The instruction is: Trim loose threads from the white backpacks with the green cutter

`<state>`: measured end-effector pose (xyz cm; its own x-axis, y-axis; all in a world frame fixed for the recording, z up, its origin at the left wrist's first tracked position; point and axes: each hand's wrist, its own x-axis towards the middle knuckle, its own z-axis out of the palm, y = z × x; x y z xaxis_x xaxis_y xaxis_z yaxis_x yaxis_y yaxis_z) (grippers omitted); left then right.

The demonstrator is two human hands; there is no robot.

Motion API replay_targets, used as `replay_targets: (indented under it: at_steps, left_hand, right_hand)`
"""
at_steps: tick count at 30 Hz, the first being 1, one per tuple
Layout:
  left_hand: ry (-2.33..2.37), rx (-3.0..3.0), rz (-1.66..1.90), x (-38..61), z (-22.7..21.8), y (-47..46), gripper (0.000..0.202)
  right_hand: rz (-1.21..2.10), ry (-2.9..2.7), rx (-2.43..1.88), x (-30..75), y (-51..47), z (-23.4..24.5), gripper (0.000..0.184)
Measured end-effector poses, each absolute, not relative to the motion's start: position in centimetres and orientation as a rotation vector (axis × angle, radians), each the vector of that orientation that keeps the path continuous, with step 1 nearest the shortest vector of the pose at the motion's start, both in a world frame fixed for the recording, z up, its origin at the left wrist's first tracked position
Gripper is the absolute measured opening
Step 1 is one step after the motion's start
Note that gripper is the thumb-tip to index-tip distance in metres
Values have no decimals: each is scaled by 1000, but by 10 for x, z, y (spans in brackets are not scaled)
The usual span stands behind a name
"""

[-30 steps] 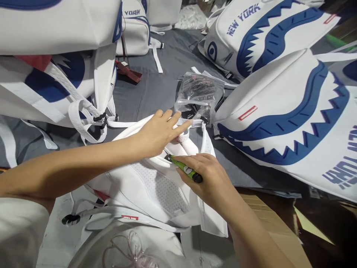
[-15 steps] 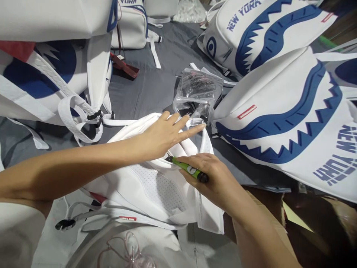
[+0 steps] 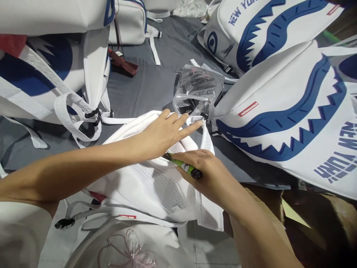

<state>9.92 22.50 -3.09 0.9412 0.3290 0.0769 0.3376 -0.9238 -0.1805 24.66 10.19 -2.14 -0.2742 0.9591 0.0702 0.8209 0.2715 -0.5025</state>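
Note:
A white backpack [image 3: 160, 188] with a dotted mesh back panel lies in front of me, partly hidden under my arms. My left hand [image 3: 164, 132] rests across its upper edge, palm down, fingers stretched out and apart. In my right hand [image 3: 202, 163] is a slim green-handled tool [image 3: 184, 166] with a black end, gripped in closed fingers. The tool's dark tip points left, against a fold of the backpack just below my left palm. I cannot make out exactly what the tip touches.
Beyond my hands lies a clear plastic bag [image 3: 199, 83] with black parts. White-and-blue shark-mouth backpacks [image 3: 267, 123] stand on the right, and more white bags [image 3: 95, 70] with dangling straps on the left. A dark red tag [image 3: 122, 62] lies on the grey cloth [image 3: 147, 85].
The right hand and green-handled tool have shifted slightly left and up. My left hand stays spread in nearly the same place on the backpack. The view has moved a little.

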Motion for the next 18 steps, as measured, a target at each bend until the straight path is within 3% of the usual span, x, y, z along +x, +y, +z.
replay_targets:
  at_steps: [13, 18]
  left_hand:
    - [-506, -2875, -80, 99, -34, 225, 82]
    - [-524, -2880, -36, 100, -30, 224, 81]
  right_hand:
    - [601, -2096, -1658, 244, 102, -21, 18]
    - [490, -1955, -1749, 240, 96, -29, 13]
